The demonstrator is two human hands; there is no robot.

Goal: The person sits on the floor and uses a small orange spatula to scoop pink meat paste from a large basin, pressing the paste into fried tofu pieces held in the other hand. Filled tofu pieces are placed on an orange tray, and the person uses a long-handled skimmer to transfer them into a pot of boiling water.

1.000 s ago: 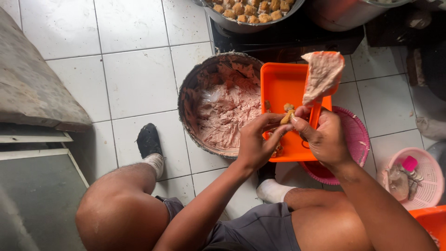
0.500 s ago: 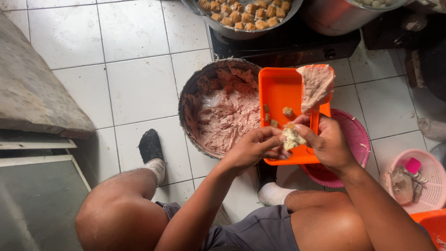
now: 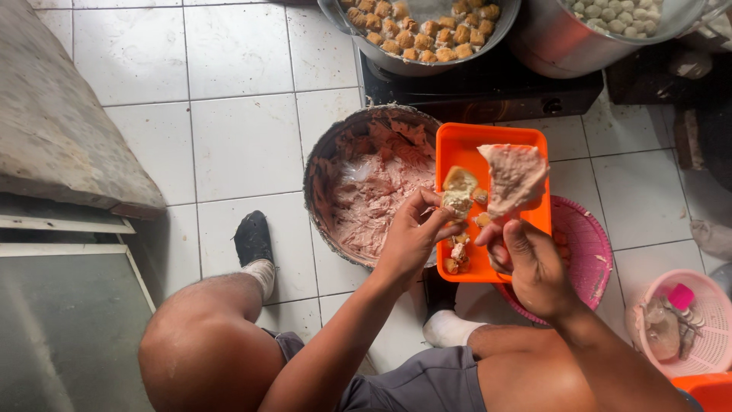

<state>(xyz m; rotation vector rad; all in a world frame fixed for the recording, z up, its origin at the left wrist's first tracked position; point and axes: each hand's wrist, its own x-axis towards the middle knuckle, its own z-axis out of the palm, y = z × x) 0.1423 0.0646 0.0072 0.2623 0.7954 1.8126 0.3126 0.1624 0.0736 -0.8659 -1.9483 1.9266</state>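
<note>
My left hand (image 3: 412,236) pinches a tan tofu piece (image 3: 457,200) filled with pale paste, holding it over the orange rectangular tray (image 3: 488,141). My right hand (image 3: 534,267) grips a flat scraper loaded with pink paste (image 3: 515,177), raised above the tray's right half. Another tofu piece (image 3: 460,179) and small bits (image 3: 455,255) lie on the tray. To the left, touching the tray, stands a big round metal bowl (image 3: 328,164) of pink ground paste (image 3: 374,200).
A pink plastic basket (image 3: 591,248) sits under the tray. A pan of fried tofu cubes (image 3: 419,34) and a pot of pale balls (image 3: 610,19) rest on a black stove (image 3: 480,88). A small pink basket (image 3: 690,336) is at right, a stone slab (image 3: 53,130) at left.
My left hand has picked up a tofu piece and raised it from the tray's near edge toward the middle. The paste-laden scraper has come down closer to it.
</note>
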